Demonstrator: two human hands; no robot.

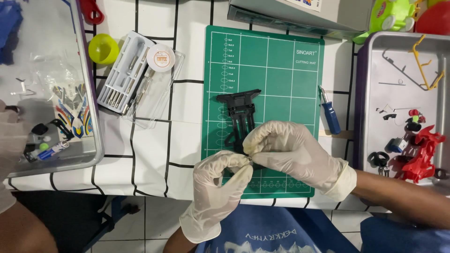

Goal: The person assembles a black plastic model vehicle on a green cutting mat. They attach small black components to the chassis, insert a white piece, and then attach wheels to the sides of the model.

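Observation:
A black plastic toy-car chassis (241, 112) lies on the green cutting mat (281, 70), its near end under my fingers. My right hand (290, 150), in a white glove, closes over that near end of the chassis. My left hand (220, 180), also gloved, pinches at the same spot, fingertips meeting those of the right hand. Whatever small part sits between the fingertips is hidden.
A blue-handled screwdriver (330, 115) lies at the mat's right edge. A grey tray (370, 61) on the right holds red and black car parts. A tool set case (124, 75), yellow-green cup (103, 48) and another tray (89, 93) sit left. Another person's gloved hand (9, 140) is at far left.

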